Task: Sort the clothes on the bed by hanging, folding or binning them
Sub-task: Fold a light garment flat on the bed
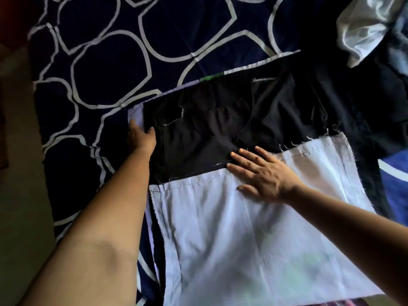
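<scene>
Two-tone cloth (220,217) lies spread flat on the bed (99,62), centre to lower right of frame, black half (198,129) above and pale blue half (242,250) below

Right hand (262,173): open, fingers (248,156) straight and spread, palm down across the seam between the halves. Judged to pin the cloth so it does not slide while being smoothed

Left hand (141,135): at the left edge of the black half, thumb on the black. Cannot tell if it pinches the edge or only presses it. Likely squaring that edge

Step judged: flattening before a fold

Upper right: crumpled white garment (362,25), with dark clothes (364,96) below it, both unsorted
</scene>
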Tool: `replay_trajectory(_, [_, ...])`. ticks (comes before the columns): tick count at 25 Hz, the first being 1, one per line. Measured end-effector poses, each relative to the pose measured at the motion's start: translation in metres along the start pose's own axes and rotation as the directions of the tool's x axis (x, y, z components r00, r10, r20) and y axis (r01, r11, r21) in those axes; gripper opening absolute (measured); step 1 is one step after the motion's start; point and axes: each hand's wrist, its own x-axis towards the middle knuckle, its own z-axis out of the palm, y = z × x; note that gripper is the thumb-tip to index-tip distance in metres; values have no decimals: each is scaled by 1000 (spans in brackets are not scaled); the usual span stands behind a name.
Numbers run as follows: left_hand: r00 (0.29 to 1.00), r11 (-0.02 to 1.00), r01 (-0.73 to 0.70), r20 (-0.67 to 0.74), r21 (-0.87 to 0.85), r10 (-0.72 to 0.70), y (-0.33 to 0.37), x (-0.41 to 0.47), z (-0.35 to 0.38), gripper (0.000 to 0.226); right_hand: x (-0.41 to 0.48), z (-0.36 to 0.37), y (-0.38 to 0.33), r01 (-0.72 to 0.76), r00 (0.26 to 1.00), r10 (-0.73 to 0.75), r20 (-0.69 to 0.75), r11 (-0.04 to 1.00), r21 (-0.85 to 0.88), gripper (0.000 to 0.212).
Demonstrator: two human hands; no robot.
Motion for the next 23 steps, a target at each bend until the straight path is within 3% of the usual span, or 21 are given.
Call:
replay_trajectory(4, [997, 987, -71, 4, -145, 72, 26, 20, 0, 49, 3, 5, 4, 6, 999, -5, -32, 1000, 20, 62])
replay_trajectory(6, [997, 998, -61, 39, -5, 61, 37, 28, 0, 48, 5, 6, 4, 13, 1000, -13, -19, 999, 38, 62])
replay_trajectory(9, [991, 971, 82, 82, 225, -102, 32, 40, -3, 59, 8, -3, 12, 32, 999, -30, -38, 998, 60, 62])
replay_trajectory(11, [964, 962, 160, 176, 223, -201, 25, 45, -7, 49, 8, -18, 26, -76, 993, 84, -87, 993, 85, 62])
replay_trajectory(13, [974, 984, 49, 211, 171, -85, 25, 46, -8, 28, 8, -37, 50, -237, 958, 244, -153, 970, 63, 62])
replay_trajectory(15, [992, 993, -29, 126, 112, 15, 28, 46, -8, 33, 8, -54, 82, -362, 913, 366, -183, 930, 53, 62])
replay_trajectory(18, [996, 996, 83, -40, -12, -84, 31, 45, -13, 37, 8, -75, 124, -485, 864, 490, -119, 872, 67, 64])
replay_trajectory(20, [987, 981, 107, -100, -160, -124, 31, 51, -19, 35, 13, -83, 147, -525, 851, 526, 0, 850, 47, 62])
replay_trajectory(23, [996, 995, 35, -72, -93, -42, 24, 51, -18, 23, 29, -87, 165, -618, 785, 616, 62, 774, 140, 60])
